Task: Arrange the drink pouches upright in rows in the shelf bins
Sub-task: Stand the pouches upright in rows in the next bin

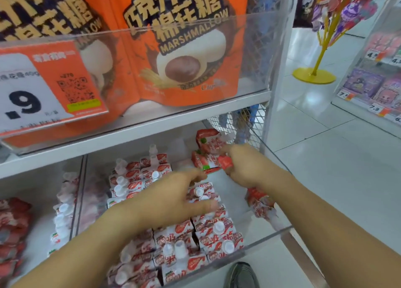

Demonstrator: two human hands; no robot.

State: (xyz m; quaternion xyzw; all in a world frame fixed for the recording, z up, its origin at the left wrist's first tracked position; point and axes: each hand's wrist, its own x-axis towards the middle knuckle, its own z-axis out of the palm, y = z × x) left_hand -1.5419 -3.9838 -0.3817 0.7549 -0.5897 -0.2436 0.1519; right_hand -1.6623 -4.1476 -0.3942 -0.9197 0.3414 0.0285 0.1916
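Head view looks down into a clear shelf bin at the lower centre of the frame, where upright drink pouches with white caps stand in rows filling its left and middle. The left hand lies over the middle rows with fingers spread and fairly straight, touching the caps and gripping nothing. The right hand, further back at centre right, grips a red-and-white pouch by its upper part; a second pouch sits just behind it. One loose pouch lies tilted in the bare right part of the bin. The likely slip: setting the held pouch into that bare stretch with nothing beside it, so it topples, or the left forearm brushing the front rows askew.
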